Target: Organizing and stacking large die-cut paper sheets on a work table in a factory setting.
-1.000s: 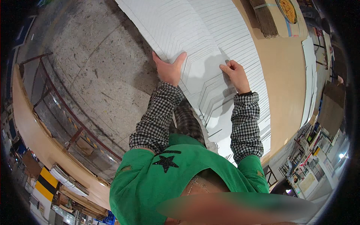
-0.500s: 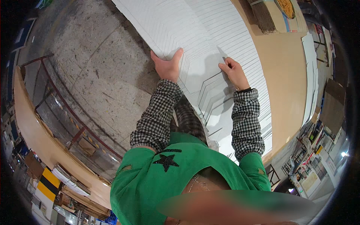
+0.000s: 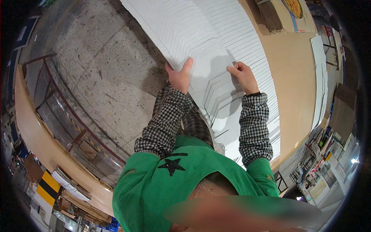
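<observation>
A fanned stack of white cardboard sheets [image 3: 208, 46] lies before me, its overlapping edges making rows of dark lines. My left hand [image 3: 180, 78] grips the stack's left edge. Its thumb rests on top, while the other fingers are partly hidden at the edge. Over the sheets on the right, my right hand [image 3: 244, 77] is closed in a pinch at the raised edge of one sheet, its thumb and forefinger together. Shadows of both hands fall across the white surface.
A brown board surface [image 3: 294, 89] extends right of the stack. Bundled brown cardboard [image 3: 269, 16] and a carton [image 3: 299, 23] stand at the far right. Speckled concrete floor [image 3: 104, 73] lies to the left, with a red-brown metal frame [image 3: 63, 98] and a long tan board [image 3: 38, 127] beyond.
My left hand has slid along the stack's left edge, nearer to me and to the right. My right hand keeps its pinch and has barely shifted.
</observation>
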The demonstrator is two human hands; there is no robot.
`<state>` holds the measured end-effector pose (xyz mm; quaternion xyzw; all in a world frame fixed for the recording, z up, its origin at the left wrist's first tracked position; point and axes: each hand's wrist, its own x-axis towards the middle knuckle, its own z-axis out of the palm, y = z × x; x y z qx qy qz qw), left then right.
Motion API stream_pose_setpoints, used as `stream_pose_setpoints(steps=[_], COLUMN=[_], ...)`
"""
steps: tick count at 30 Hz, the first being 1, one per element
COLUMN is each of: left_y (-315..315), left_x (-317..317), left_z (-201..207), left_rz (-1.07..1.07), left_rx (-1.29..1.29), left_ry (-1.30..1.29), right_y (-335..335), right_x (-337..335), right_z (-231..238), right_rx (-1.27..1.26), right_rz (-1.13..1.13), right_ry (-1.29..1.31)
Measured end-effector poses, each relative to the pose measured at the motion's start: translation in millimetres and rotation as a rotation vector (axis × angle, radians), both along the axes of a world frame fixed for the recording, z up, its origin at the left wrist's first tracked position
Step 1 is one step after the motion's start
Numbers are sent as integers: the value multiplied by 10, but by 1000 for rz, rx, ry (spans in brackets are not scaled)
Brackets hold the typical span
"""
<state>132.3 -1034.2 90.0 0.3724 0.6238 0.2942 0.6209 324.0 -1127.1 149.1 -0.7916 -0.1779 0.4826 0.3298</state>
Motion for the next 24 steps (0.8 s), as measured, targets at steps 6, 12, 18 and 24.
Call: stream_pose_setpoints(steps=[6,12,18,24], left_y=[-7,-22,-20,38], left_x=[40,79,71,55], left_z=[58,209,149,42], left_rz=[15,33,38,-23], left_rx=[8,39,62,51], left_ry=[98,157,116,109], right_y=[-70,-108,-10,-23], right_x=[12,68,-28,26], right_z=[-132,-128,-83,-170], right_rx=[53,31,60,56], right_rz=[-7,90,25,12], right_ry=[14,-8,-91,-32])
